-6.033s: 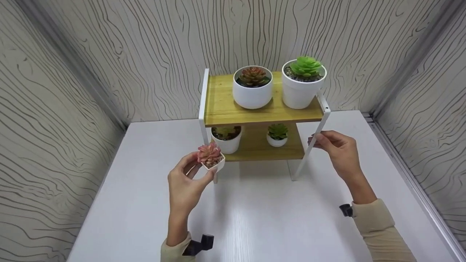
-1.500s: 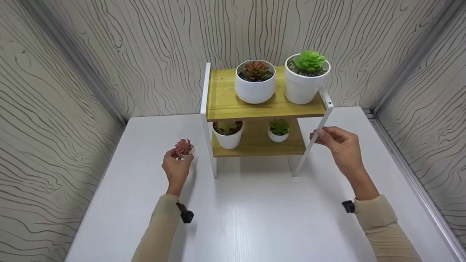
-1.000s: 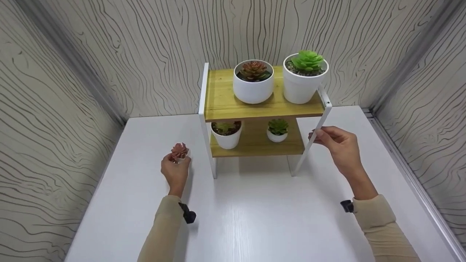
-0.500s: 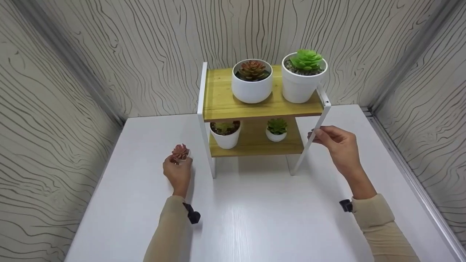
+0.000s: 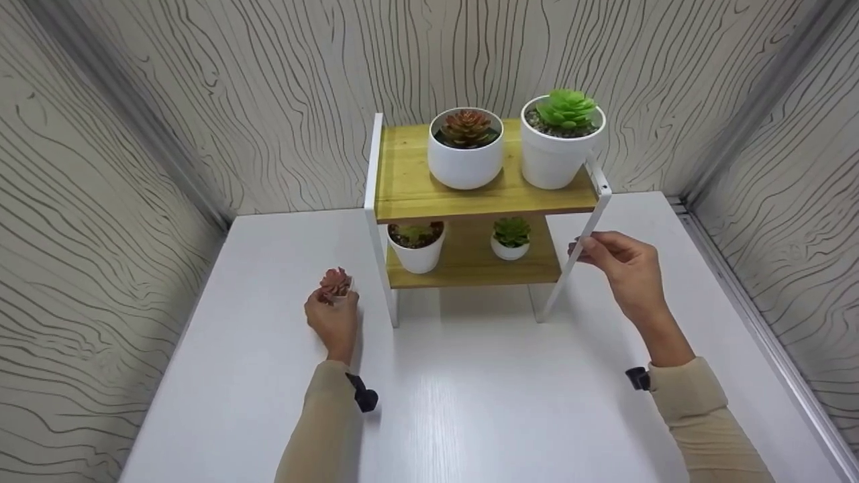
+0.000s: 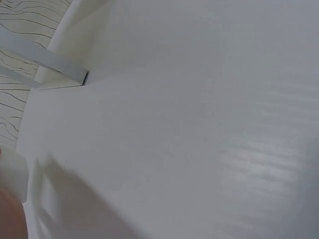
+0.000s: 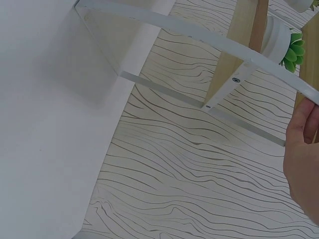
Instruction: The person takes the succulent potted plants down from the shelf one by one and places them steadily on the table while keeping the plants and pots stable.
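My left hand (image 5: 334, 325) holds a small white pot with a pink succulent (image 5: 335, 282), low over or on the table to the left of the shelf; I cannot tell whether it touches. In the left wrist view only part of the white pot (image 6: 12, 172) and a bit of the hand (image 6: 10, 216) show. My right hand (image 5: 627, 272) grips the front right leg (image 5: 569, 270) of the two-tier plant shelf (image 5: 409, 178), its fingertips partly behind the white bar. The right wrist view shows that hand (image 7: 305, 164) against the frame too.
A reddish succulent pot (image 5: 465, 164) and a bright green succulent pot (image 5: 553, 161) stand on the top tier. Below are a white pot with a succulent (image 5: 417, 257) and a small round green one (image 5: 511, 250). Patterned walls (image 5: 288, 100) enclose the white table (image 5: 470, 402).
From beside the shelf's front left leg, my left hand has carried the pink succulent left and down toward the table, lately drifting slightly right. The right hand keeps its grip on the leg.
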Motion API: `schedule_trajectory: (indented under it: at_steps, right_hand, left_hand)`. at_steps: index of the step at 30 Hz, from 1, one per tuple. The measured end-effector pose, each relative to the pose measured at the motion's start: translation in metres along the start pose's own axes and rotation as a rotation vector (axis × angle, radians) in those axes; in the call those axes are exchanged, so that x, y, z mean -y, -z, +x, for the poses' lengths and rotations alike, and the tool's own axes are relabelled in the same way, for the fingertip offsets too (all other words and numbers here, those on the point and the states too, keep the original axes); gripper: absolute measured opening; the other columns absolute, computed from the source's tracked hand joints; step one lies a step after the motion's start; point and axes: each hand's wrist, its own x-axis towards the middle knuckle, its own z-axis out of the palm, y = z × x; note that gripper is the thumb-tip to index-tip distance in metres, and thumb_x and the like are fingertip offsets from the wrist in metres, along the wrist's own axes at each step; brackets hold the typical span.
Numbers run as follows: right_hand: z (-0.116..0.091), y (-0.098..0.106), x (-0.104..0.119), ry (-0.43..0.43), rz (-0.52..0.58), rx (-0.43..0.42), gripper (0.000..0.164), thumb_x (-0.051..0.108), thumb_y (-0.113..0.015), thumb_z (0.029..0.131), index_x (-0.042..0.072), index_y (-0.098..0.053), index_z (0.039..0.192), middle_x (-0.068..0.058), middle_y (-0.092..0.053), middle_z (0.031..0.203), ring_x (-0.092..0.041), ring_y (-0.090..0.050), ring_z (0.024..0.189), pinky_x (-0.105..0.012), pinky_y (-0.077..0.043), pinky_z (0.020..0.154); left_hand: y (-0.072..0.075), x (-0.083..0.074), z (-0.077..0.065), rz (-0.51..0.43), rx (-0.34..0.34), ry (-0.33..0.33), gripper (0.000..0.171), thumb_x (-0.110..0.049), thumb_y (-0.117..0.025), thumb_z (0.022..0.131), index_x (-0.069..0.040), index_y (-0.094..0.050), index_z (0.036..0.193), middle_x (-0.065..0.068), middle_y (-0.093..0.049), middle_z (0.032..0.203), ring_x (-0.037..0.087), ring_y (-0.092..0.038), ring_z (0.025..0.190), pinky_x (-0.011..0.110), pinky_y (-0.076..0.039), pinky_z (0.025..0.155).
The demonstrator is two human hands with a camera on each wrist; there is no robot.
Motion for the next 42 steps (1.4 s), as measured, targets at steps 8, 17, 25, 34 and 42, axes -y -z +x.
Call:
schedule_trajectory:
  at_steps: [8, 17, 25, 34, 42]
  right_hand:
    - [0.000, -0.004, -0.001, -0.025, 0.056, -0.071, 0.020, -0.001, -0.068, 0.099, -0.017, -0.070, 0.111, -0.005, -0.082, 0.095, -0.014, -0.080, 0.089, -0.029, -0.064, 0.090]
    - [0.000, -0.005, -0.001, -0.034, 0.022, -0.085, 0.021, 0.000, -0.068, 0.100, -0.016, -0.071, 0.112, -0.004, -0.082, 0.095, -0.014, -0.079, 0.091, -0.029, -0.064, 0.090]
    - [-0.001, -0.005, -0.001, -0.033, 0.017, -0.085, 0.021, 0.002, -0.069, 0.100, -0.015, -0.071, 0.112, -0.003, -0.082, 0.095, -0.013, -0.079, 0.091, -0.028, -0.064, 0.090]
    - [0.000, -0.004, 0.000, -0.024, -0.001, -0.070, 0.022, 0.004, -0.069, 0.100, -0.014, -0.072, 0.113, -0.002, -0.082, 0.096, -0.012, -0.079, 0.092, -0.027, -0.064, 0.090]
    - [-0.001, -0.004, -0.001, -0.040, -0.010, -0.089, 0.022, 0.003, -0.069, 0.100, -0.015, -0.072, 0.113, -0.002, -0.082, 0.096, -0.012, -0.079, 0.091, -0.028, -0.064, 0.090]
  left_hand:
    - [-0.002, 0.005, 0.002, 0.036, -0.008, -0.017, 0.059, -0.010, -0.079, 0.083, 0.011, -0.055, 0.133, 0.026, -0.058, 0.131, 0.039, -0.057, 0.123, 0.050, -0.049, 0.108]
    - [-0.001, 0.014, -0.002, 0.041, -0.016, -0.017, 0.060, -0.011, -0.078, 0.085, 0.010, -0.052, 0.135, 0.026, -0.056, 0.134, 0.039, -0.055, 0.130, 0.052, -0.048, 0.114]
    - [0.001, 0.014, -0.003, 0.053, 0.014, -0.005, 0.063, -0.012, -0.076, 0.087, 0.010, -0.049, 0.139, 0.026, -0.054, 0.138, 0.039, -0.053, 0.134, 0.051, -0.046, 0.117]
    - [0.002, 0.017, -0.006, 0.037, 0.000, -0.052, 0.059, -0.012, -0.077, 0.088, 0.009, -0.050, 0.136, 0.026, -0.055, 0.136, 0.040, -0.055, 0.134, 0.051, -0.048, 0.116]
    - [0.004, 0.015, -0.008, 0.052, 0.011, -0.059, 0.060, -0.013, -0.077, 0.089, 0.007, -0.049, 0.139, 0.025, -0.054, 0.137, 0.039, -0.054, 0.134, 0.052, -0.048, 0.117]
